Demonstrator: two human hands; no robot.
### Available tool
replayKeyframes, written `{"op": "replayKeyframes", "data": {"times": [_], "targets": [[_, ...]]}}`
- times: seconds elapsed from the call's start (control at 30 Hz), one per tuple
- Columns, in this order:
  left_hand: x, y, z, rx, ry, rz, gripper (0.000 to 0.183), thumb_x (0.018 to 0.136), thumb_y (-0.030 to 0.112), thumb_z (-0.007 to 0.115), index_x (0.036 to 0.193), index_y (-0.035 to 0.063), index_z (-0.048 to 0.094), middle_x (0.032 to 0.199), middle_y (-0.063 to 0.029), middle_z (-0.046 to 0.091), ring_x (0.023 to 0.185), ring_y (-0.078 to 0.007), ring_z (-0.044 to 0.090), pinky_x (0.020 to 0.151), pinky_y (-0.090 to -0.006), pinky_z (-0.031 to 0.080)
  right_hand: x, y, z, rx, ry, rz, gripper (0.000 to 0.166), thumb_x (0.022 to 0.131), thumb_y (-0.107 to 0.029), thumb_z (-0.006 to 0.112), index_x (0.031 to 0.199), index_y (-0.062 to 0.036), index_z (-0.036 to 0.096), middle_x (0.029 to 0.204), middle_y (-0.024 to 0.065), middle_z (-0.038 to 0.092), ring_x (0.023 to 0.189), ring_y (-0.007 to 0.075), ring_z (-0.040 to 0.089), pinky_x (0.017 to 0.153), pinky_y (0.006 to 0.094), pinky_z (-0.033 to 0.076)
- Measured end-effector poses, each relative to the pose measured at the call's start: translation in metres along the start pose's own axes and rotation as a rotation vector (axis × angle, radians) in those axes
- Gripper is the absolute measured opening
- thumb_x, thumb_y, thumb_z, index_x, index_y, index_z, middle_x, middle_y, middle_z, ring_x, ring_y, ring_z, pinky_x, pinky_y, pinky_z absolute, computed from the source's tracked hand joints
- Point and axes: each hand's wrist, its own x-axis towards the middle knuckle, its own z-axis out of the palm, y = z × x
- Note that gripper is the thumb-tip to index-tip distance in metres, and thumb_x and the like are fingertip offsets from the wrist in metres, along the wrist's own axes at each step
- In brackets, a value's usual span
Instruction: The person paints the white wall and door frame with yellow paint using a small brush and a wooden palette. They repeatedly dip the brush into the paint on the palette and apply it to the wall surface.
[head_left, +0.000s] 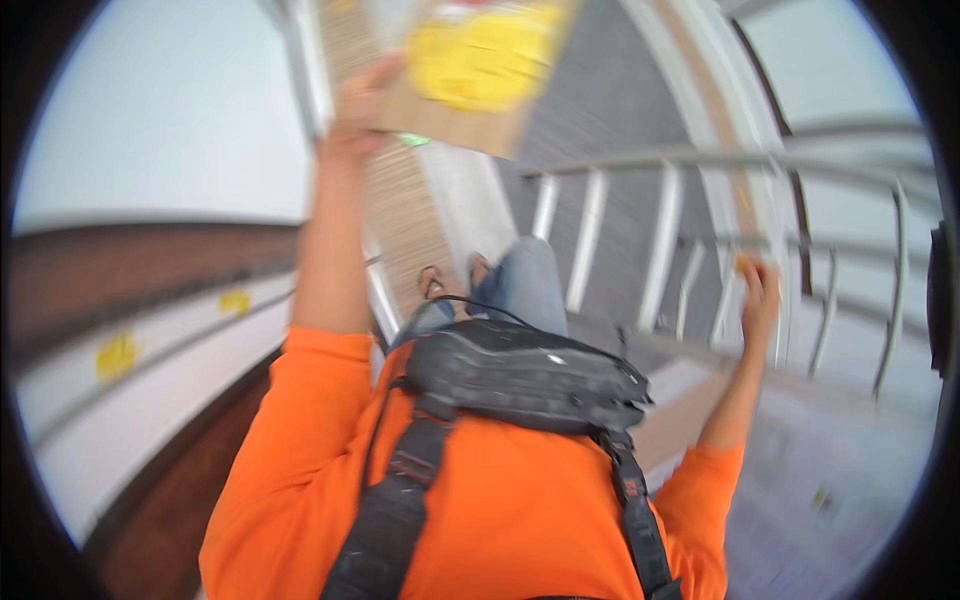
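My left hand (361, 109) grips the left edge of a flat brown board (450, 127), perhaps cardboard or wood, at the top of the view. A large yellow patch (480, 60) covers much of its face, with a bit of red above it. The upper end of the board is cut off by the picture's rim. Out to the right, my right hand (760, 289) is raised beside a railing, with its fingers around a small orange-red thing (750, 264) too blurred to name.
A railing with white balusters (660, 247) and a pale handrail (637, 163) runs across the right. Below lies a grey floor (607, 97). A white wall strip with yellow marks (116, 356) stands at left. A black bag (525, 375) is strapped to my front.
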Motion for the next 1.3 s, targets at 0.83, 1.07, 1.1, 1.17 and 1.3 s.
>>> {"op": "replayKeyframes", "data": {"times": [0.83, 1.07, 1.1, 1.17, 1.3], "targets": [[-0.135, -0.108, 0.06, -0.134, 0.652, -0.384, 0.055, 0.101, 0.04, 0.058, 0.138, -0.001, 0.055, 0.126, -0.0141, 0.066, 0.109, -0.021, 0.067, 0.093, -0.0344, 0.054, 0.133, -0.095, -0.032, 0.292, 0.337, 0.026, 0.024, 0.099, -0.018, 0.065, 0.114, -0.0004, 0.073, 0.108, 0.0088, 0.074, 0.099, 0.0164, 0.068, 0.092, 0.0286, 0.05], [-0.155, -0.099, 0.082, 0.143, 0.987, -0.509, 0.062, 0.099, 0.047, 0.058, 0.138, -0.0016, 0.057, 0.129, -0.0161, 0.064, 0.114, -0.0222, 0.063, 0.095, -0.0329, 0.049, 0.173, -0.212, 0.121, 0.558, -0.448, -0.023, 0.021, 0.096, -0.012, 0.069, 0.116, -0.0044, 0.073, 0.092, 0.0014, 0.068, 0.079, 0.0065, 0.058, 0.068, 0.0219, 0.048], [-0.161, -0.1, 0.082, 0.141, 1.025, -0.503, 0.062, 0.099, 0.047, 0.059, 0.137, -0.0018, 0.057, 0.13, -0.0162, 0.064, 0.115, -0.0224, 0.062, 0.097, -0.0334, 0.048, 0.173, -0.219, 0.138, 0.654, -0.489, -0.054, 0.02, 0.096, -0.01, 0.068, 0.114, -0.0032, 0.073, 0.092, 0.0019, 0.069, 0.08, 0.0077, 0.059, 0.07, 0.0227, 0.048], [-0.171, -0.109, 0.08, 0.113, 1.094, -0.485, 0.063, 0.098, 0.048, 0.06, 0.136, -0.0023, 0.058, 0.131, -0.0163, 0.063, 0.119, -0.0226, 0.06, 0.1, -0.0343, 0.046, 0.179, -0.233, 0.179, 0.686, -0.624, -0.025, 0.019, 0.095, -0.01, 0.067, 0.111, -0.0015, 0.072, 0.093, 0.003, 0.07, 0.08, 0.0088, 0.06, 0.071, 0.0241, 0.049], [-0.206, -0.147, 0.069, 0.092, 1.16, -0.503, 0.065, 0.096, 0.049, 0.062, 0.135, -0.0034, 0.06, 0.133, -0.0164, 0.062, 0.122, -0.0218, 0.057, 0.105, -0.0356, 0.041, 0.173, -0.254, 0.297, 0.863, -0.925, -0.057, 0.023, 0.094, -0.016, 0.066, 0.109, 0.0008, 0.07, 0.091, 0.0055, 0.07, 0.078, 0.0093, 0.06, 0.07, 0.0262, 0.05]]}}
